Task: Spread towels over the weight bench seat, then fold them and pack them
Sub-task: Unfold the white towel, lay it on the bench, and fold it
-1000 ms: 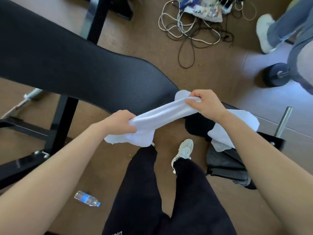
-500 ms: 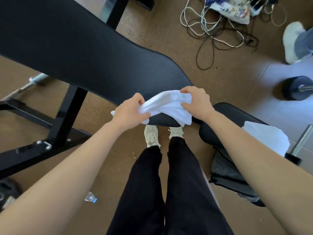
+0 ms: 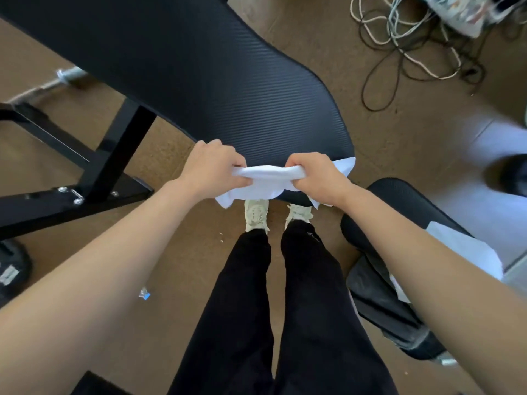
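Note:
A bunched white towel [image 3: 266,181] hangs between my two hands at the near end of the black ribbed bench pad [image 3: 199,72]. My left hand [image 3: 214,169] grips its left end and my right hand [image 3: 316,178] grips its right end. The towel's lower edge droops over the pad's rim, above my shoes. A second white towel [image 3: 467,252] lies on the small black seat pad [image 3: 399,201] at the right, partly hidden by my right forearm.
The bench's black steel frame [image 3: 114,155] runs across the floor at left. A dark bag [image 3: 382,303] sits under the seat pad. Tangled cables [image 3: 405,38] lie at top right. A weight plate [image 3: 11,269] is at the left edge.
My hands carried the towel from over the small seat pad leftward to the end of the long bench pad and lowered it onto its rim, closer together. The view shifted left.

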Demonstrator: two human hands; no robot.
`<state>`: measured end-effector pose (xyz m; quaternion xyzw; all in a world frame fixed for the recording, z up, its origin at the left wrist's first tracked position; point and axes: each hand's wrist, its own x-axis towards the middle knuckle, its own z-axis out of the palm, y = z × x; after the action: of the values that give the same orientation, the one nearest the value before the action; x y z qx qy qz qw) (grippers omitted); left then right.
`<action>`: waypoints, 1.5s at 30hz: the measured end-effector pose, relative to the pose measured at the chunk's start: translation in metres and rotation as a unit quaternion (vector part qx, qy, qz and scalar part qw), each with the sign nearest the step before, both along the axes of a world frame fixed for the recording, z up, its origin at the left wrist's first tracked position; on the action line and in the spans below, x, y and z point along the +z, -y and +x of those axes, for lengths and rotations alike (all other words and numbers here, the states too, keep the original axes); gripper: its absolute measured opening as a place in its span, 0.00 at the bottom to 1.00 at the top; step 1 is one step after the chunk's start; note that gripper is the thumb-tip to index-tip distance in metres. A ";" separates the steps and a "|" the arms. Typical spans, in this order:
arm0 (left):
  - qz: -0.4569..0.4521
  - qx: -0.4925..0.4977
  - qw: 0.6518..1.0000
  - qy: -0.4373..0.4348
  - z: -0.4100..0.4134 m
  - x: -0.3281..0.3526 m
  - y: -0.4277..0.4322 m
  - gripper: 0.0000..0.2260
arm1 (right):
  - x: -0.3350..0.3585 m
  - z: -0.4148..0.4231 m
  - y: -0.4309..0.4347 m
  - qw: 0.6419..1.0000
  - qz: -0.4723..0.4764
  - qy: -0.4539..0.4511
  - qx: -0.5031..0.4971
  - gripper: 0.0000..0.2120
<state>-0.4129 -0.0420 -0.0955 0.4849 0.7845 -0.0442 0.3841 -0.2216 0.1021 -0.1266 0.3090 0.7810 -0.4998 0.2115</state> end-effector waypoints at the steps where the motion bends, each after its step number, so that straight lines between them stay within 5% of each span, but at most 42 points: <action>1: 0.005 0.024 0.999 0.026 -0.003 -0.002 0.000 0.11 | 0.000 0.005 -0.004 1.000 0.003 0.012 0.000 0.09; 6: 0.091 0.256 0.929 0.251 0.004 0.005 -0.015 0.05 | 0.002 0.019 -0.020 0.993 -0.021 0.092 0.071 0.17; 11: 0.123 0.327 0.881 0.318 0.019 0.006 -0.030 0.12 | 0.031 -0.019 -0.026 0.991 -0.113 -0.053 -0.050 0.11; 14: 0.147 0.400 0.842 0.330 0.024 0.005 -0.036 0.19 | 0.034 -0.041 -0.030 0.996 -0.068 -0.059 -0.022 0.08; 17: 0.133 0.383 0.840 0.361 0.024 0.002 -0.031 0.23 | 0.033 -0.047 -0.034 0.995 -0.066 -0.051 -0.060 0.06; 20: 0.022 0.316 0.897 0.309 0.026 -0.013 -0.019 0.09 | 0.033 -0.039 -0.042 0.981 -0.060 -0.075 -0.167 0.05; 23: -0.033 0.324 0.903 0.280 0.028 -0.028 0.000 0.15 | 0.030 -0.029 -0.055 0.960 -0.049 -0.095 -0.258 0.03; 25: -0.017 0.377 0.878 0.295 0.027 -0.029 0.012 0.19 | 0.027 -0.026 -0.065 0.953 -0.047 -0.090 -0.284 0.07; 29: 0.032 0.474 0.822 0.313 0.020 -0.020 0.030 0.09 | 0.021 -0.035 -0.082 0.952 -0.026 -0.102 -0.288 0.15; 35: 0.135 0.636 0.684 0.329 0.001 -0.012 0.038 0.13 | 0.004 -0.086 -0.098 0.969 0.143 -0.045 -0.196 0.19; 39: 0.194 0.686 0.660 0.236 -0.011 -0.011 0.028 0.06 | 0.005 -0.125 -0.091 0.960 0.153 -0.002 -0.233 0.22; 45: 0.234 0.718 0.625 0.199 -0.034 -0.005 0.024 0.07 | 0.016 -0.169 -0.076 0.922 0.013 -0.049 -0.384 0.08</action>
<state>-0.4472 -0.0663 -0.1004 -0.1611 0.7722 0.5282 0.3142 -0.3906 0.1776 -0.1110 0.5634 0.6179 -0.5471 -0.0394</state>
